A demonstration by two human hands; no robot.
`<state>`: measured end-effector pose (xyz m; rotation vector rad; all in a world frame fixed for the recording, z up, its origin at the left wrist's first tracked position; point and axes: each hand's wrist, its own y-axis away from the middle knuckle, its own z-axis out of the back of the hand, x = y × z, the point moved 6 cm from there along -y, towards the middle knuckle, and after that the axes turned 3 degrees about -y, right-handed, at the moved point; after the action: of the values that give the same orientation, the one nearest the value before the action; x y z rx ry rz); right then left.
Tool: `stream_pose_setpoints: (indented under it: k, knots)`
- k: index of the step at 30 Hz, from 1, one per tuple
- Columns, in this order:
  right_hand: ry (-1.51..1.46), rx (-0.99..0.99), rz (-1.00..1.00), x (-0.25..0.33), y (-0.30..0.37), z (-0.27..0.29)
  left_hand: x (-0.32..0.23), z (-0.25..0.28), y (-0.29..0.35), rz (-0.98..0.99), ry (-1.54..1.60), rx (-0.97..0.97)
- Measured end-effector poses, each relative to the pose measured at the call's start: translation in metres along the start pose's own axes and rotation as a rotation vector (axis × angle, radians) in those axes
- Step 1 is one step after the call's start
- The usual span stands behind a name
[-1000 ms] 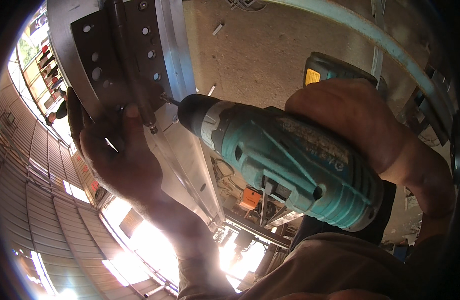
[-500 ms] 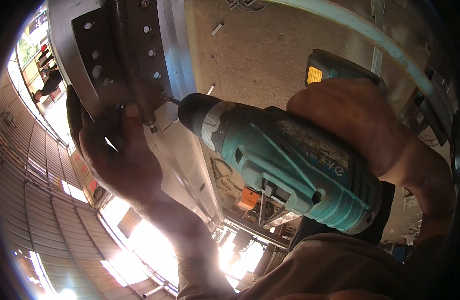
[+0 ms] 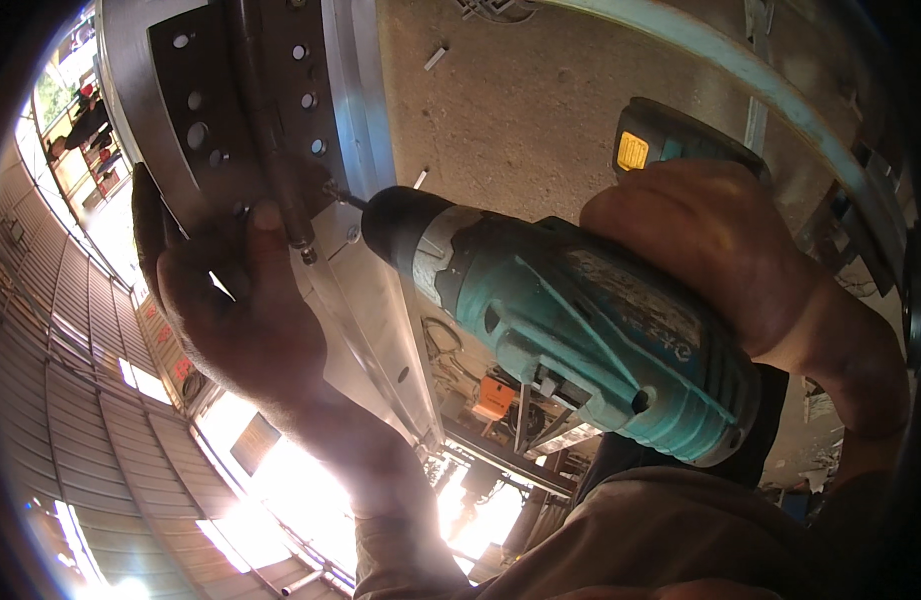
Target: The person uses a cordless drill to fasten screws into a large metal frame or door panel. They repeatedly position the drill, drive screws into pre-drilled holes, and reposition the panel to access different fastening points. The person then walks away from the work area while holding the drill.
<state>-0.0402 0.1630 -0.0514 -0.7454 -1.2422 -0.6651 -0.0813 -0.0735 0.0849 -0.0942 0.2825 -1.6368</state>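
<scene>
Workshop floor [image 3: 511, 120], teal drill [image 3: 571, 340], worn printed label [image 3: 631, 292]

Brownish top [image 3: 681, 525], matching left sleeve [image 3: 403, 550], bare hands [image 3: 246, 320]

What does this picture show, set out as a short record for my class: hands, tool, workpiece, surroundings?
Left hand: at the dark hinge's lower end; grip unclear
Right hand: closed around the drill
Tool: teal-and-black drill, bit pointing toward the hinge
Workpiece: hinge with holes, lying along a metal frame
Surroundings: brown floor, orange box
</scene>
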Motion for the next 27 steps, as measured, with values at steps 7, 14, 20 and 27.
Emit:
stream_pose_setpoints:
  k: [7,14,20,27]
  knots:
    - [-0.079,-0.004,-0.007,0.0,-0.002,-0.003,0.001,0.002,-0.001,0.016,-0.03,0.004]
    - [-0.047,0.007,0.016,0.0,-0.004,-0.001,0.002,0.003,0.001,0.07,-0.037,-0.008]
    - [-0.048,-0.002,0.038,0.0,-0.005,-0.003,0.004,0.003,-0.001,0.02,-0.028,-0.004]
    - [-0.044,-0.003,0.054,-0.001,-0.005,-0.003,0.009,0.003,0.003,0.15,0.002,0.01]
